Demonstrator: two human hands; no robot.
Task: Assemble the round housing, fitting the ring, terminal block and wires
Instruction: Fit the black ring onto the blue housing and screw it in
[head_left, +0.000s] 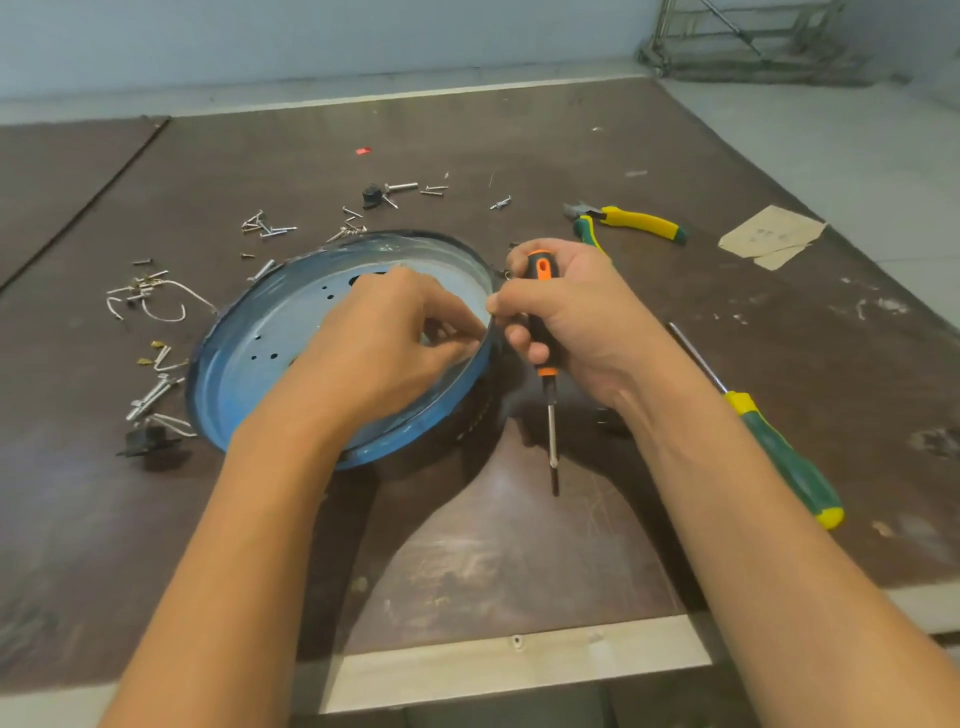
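The green-and-yellow screwdriver (779, 447) lies at 4 o'clock from the round housing (249, 353), which rests on the table (493, 561). My right hand (571, 312) grips the orange-and-black screwdriver (540, 322) by its handle, shaft down, just outside the rim at 3 o'clock. My left hand (379, 338) reaches inside the housing, fingertips bunched at that rim; I cannot tell whether they pinch anything. Screws (270, 226) lie at 11 o'clock and pliers (634, 221) at 1 o'clock. The marks on the paper scrap (769, 236) are unreadable.
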